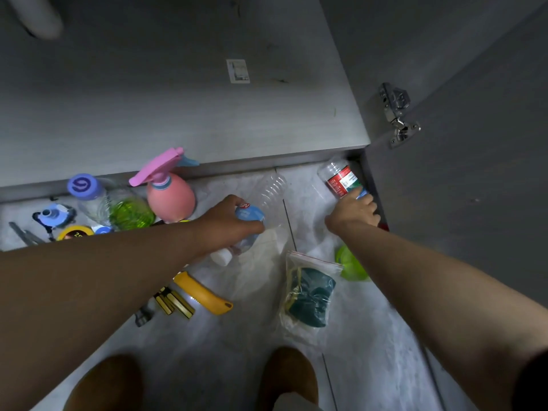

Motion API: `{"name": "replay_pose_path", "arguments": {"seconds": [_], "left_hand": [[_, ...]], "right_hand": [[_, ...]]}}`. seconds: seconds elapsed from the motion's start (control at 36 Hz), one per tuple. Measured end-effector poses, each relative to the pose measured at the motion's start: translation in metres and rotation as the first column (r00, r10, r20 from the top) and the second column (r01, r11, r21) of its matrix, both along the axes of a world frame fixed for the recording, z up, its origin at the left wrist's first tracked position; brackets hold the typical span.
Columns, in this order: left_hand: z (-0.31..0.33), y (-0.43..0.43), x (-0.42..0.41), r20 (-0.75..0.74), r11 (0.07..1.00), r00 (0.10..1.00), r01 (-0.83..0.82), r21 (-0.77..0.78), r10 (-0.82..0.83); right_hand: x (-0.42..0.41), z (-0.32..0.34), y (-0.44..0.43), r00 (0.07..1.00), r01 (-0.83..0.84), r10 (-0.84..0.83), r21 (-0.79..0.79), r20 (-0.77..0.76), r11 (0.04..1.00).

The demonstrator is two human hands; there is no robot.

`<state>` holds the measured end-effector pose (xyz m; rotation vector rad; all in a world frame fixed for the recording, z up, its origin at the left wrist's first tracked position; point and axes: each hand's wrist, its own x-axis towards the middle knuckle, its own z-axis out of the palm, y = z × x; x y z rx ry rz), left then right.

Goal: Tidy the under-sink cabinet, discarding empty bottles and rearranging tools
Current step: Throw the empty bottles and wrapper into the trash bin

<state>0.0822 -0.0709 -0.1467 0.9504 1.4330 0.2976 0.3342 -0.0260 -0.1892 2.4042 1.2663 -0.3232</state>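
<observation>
Your left hand (229, 223) is curled round the clear plastic bottle with the blue label and white cap (252, 216), which lies on its side near the middle of the pale marbled floor (237, 351). Your right hand (354, 213) grips a second clear plastic bottle with a red label (341, 178) at the floor's far right corner, against the grey cabinet door (474, 203). The hands are well apart, each on its own bottle. A pink spray bottle (170, 197) stands just left of your left hand, and a yellow utility knife (204, 293) lies under that forearm.
</observation>
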Motion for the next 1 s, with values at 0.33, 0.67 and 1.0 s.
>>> {"name": "replay_pose_path", "arguments": {"seconds": [0.33,0.67,1.0], "left_hand": [[-0.005,0.002,-0.002,-0.024,1.0,1.0,0.001,0.022,-0.001],[-0.004,0.001,-0.001,-0.035,1.0,0.999,0.015,0.012,-0.014],[-0.001,0.008,-0.007,-0.068,0.996,0.997,0.047,0.071,-0.042]], "right_hand": [[0.009,0.002,0.001,0.98,-0.199,0.197,0.139,0.032,0.97],[0.005,0.004,-0.011,0.879,-0.477,0.476,0.022,0.02,0.879],[-0.007,0.025,-0.009,0.706,-0.708,0.708,-0.029,-0.008,0.705]]}}
